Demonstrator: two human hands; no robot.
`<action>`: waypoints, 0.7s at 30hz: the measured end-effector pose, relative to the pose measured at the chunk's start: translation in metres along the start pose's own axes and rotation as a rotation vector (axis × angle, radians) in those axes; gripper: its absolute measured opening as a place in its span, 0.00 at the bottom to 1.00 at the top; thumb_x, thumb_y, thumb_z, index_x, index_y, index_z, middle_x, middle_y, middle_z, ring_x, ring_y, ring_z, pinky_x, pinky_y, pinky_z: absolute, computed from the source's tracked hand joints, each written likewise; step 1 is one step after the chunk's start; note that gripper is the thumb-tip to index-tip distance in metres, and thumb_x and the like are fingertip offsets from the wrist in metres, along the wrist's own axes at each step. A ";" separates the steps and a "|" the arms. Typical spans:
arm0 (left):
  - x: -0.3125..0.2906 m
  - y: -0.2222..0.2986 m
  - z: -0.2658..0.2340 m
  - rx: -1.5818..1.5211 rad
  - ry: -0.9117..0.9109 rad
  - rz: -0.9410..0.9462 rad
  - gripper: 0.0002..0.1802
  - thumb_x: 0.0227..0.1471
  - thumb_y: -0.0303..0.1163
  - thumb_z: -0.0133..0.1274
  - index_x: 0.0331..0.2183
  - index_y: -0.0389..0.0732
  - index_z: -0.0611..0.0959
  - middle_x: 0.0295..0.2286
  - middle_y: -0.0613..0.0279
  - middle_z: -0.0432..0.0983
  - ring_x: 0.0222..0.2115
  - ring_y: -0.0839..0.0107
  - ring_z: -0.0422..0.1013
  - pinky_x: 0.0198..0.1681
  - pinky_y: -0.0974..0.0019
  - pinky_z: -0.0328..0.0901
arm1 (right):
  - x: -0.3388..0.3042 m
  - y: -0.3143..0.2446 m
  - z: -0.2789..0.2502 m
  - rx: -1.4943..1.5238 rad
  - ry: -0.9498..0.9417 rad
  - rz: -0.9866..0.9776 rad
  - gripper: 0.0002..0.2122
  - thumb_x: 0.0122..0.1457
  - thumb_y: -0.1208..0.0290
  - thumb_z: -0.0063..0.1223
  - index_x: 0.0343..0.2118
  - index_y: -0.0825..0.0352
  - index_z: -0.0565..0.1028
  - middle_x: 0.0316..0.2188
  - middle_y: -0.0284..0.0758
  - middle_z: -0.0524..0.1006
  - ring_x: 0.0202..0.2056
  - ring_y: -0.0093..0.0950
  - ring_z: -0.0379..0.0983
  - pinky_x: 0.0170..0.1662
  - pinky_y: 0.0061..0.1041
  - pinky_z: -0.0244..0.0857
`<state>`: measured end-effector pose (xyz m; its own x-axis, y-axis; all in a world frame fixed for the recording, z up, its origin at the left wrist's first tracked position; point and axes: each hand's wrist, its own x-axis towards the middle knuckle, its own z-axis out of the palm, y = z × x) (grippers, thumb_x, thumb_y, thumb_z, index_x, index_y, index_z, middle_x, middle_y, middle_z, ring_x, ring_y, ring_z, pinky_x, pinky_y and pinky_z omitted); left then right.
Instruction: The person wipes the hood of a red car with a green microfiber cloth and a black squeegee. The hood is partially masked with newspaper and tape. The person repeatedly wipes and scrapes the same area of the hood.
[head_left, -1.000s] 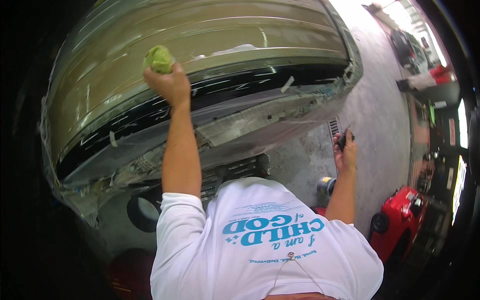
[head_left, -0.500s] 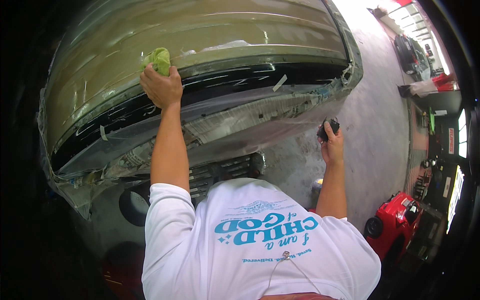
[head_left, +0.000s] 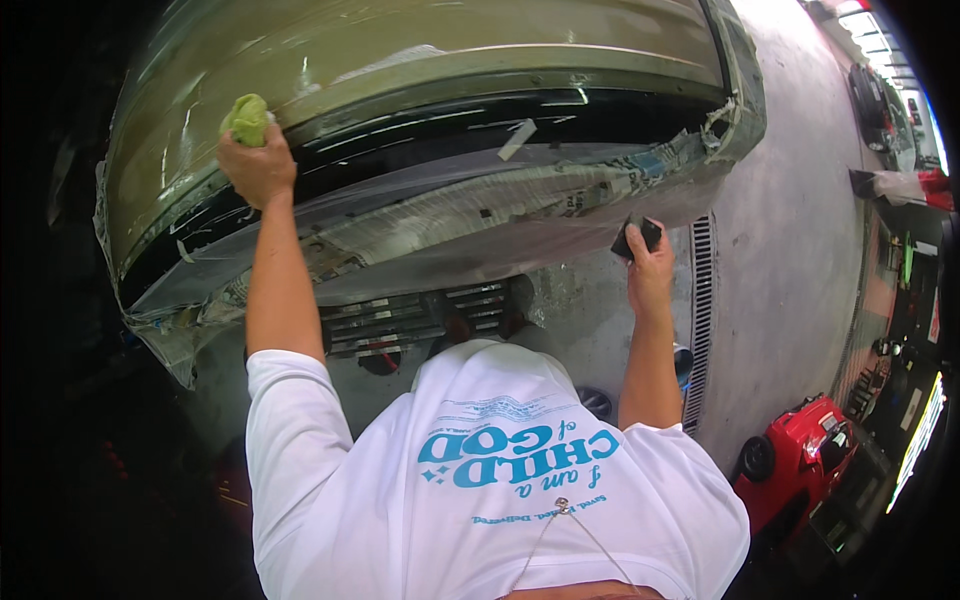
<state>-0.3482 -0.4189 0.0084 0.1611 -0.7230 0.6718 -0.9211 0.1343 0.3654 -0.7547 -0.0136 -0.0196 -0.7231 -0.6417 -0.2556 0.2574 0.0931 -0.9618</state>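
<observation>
With my left hand (head_left: 259, 172) closed round a crumpled yellow-green cloth (head_left: 247, 119), I press against the wet-looking olive-tan roof (head_left: 500, 42) of a vehicle, by its near edge. Lower and to the right, my right hand (head_left: 651, 272) grips a small black block (head_left: 638, 236), held in the air away from the bodywork. What kind of block it is I cannot make out. Along the roof's near side runs a glossy black strip (head_left: 400, 135), with a loose piece of pale tape (head_left: 517, 139) on it.
Masking paper and clear plastic sheeting (head_left: 440, 215) hang down the vehicle's side. Below me is a slatted step platform (head_left: 410, 318), where my feet are. A floor drain grate (head_left: 703, 300) lies to the right, and a red car (head_left: 800, 465) stands farther off.
My left hand and the cloth have moved left along the roof edge. The right hand still holds the black block, now turned a little differently. The whole view has shifted.
</observation>
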 end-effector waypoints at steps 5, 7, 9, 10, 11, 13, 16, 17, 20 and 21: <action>0.000 0.006 -0.004 0.031 -0.025 -0.066 0.34 0.49 0.51 0.63 0.48 0.37 0.74 0.45 0.44 0.74 0.49 0.43 0.71 0.52 0.43 0.66 | 0.054 -0.064 0.013 -0.579 -0.088 -0.450 0.08 0.64 0.76 0.61 0.45 0.68 0.79 0.37 0.33 0.80 0.38 0.24 0.75 0.44 0.22 0.69; 0.001 0.001 -0.001 0.024 -0.002 -0.020 0.34 0.48 0.51 0.64 0.47 0.35 0.75 0.45 0.43 0.74 0.48 0.42 0.71 0.52 0.44 0.66 | 0.087 -0.092 0.038 -0.712 -0.175 -0.720 0.09 0.60 0.78 0.61 0.44 0.67 0.80 0.37 0.37 0.80 0.38 0.31 0.78 0.44 0.26 0.70; 0.004 0.001 0.004 0.003 -0.001 0.008 0.34 0.48 0.50 0.64 0.46 0.34 0.75 0.44 0.42 0.74 0.48 0.42 0.71 0.52 0.44 0.66 | 0.131 -0.111 0.060 -0.847 -0.291 -1.012 0.10 0.58 0.79 0.62 0.44 0.66 0.80 0.38 0.38 0.80 0.39 0.37 0.78 0.44 0.33 0.71; 0.004 0.000 0.005 0.007 0.004 0.019 0.34 0.47 0.50 0.64 0.46 0.33 0.75 0.44 0.42 0.74 0.47 0.42 0.71 0.53 0.45 0.66 | 0.156 -0.116 0.071 -0.939 -0.370 -1.182 0.10 0.58 0.79 0.62 0.43 0.65 0.80 0.39 0.37 0.81 0.39 0.40 0.77 0.44 0.37 0.71; 0.005 -0.002 0.007 0.012 0.007 0.028 0.34 0.47 0.49 0.65 0.46 0.33 0.75 0.44 0.42 0.74 0.47 0.42 0.72 0.53 0.45 0.66 | 0.176 -0.122 0.086 -1.002 -0.461 -1.262 0.10 0.57 0.78 0.62 0.43 0.65 0.80 0.39 0.37 0.80 0.40 0.40 0.77 0.45 0.39 0.71; 0.003 -0.004 0.007 0.005 0.006 0.027 0.34 0.47 0.48 0.65 0.46 0.32 0.75 0.44 0.41 0.74 0.47 0.42 0.72 0.53 0.46 0.66 | 0.208 -0.123 0.106 -1.087 -0.605 -1.336 0.10 0.57 0.76 0.63 0.42 0.64 0.80 0.38 0.36 0.79 0.42 0.40 0.76 0.45 0.41 0.71; 0.004 -0.006 0.008 -0.017 0.004 0.001 0.34 0.47 0.48 0.65 0.47 0.32 0.75 0.45 0.41 0.74 0.48 0.42 0.71 0.53 0.46 0.65 | 0.234 -0.124 0.122 -1.129 -0.699 -1.332 0.08 0.56 0.74 0.64 0.38 0.65 0.78 0.35 0.37 0.77 0.40 0.41 0.75 0.43 0.40 0.70; 0.003 -0.006 0.007 -0.008 0.007 -0.002 0.34 0.47 0.48 0.65 0.47 0.32 0.75 0.45 0.41 0.74 0.48 0.42 0.71 0.54 0.46 0.65 | 0.239 -0.128 0.124 -1.116 -0.696 -1.330 0.08 0.55 0.73 0.66 0.34 0.66 0.77 0.32 0.38 0.76 0.38 0.41 0.75 0.39 0.39 0.70; 0.000 -0.005 0.003 0.025 0.011 -0.003 0.34 0.48 0.47 0.64 0.47 0.32 0.75 0.45 0.41 0.74 0.49 0.42 0.71 0.54 0.47 0.65 | 0.261 -0.114 0.107 -1.125 -0.632 -1.256 0.07 0.58 0.72 0.64 0.38 0.65 0.78 0.35 0.37 0.77 0.41 0.41 0.75 0.43 0.40 0.70; 0.000 -0.004 0.004 0.033 0.010 -0.002 0.34 0.48 0.47 0.64 0.48 0.32 0.75 0.45 0.42 0.74 0.49 0.43 0.71 0.54 0.47 0.65 | 0.268 -0.107 0.100 -1.138 -0.598 -1.218 0.08 0.60 0.73 0.62 0.42 0.64 0.80 0.38 0.35 0.79 0.44 0.41 0.76 0.47 0.41 0.71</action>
<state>-0.3456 -0.4224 0.0045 0.1669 -0.7162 0.6776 -0.9319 0.1099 0.3457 -0.9122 -0.2722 0.0248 0.2314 -0.8838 0.4067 -0.9166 -0.3381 -0.2133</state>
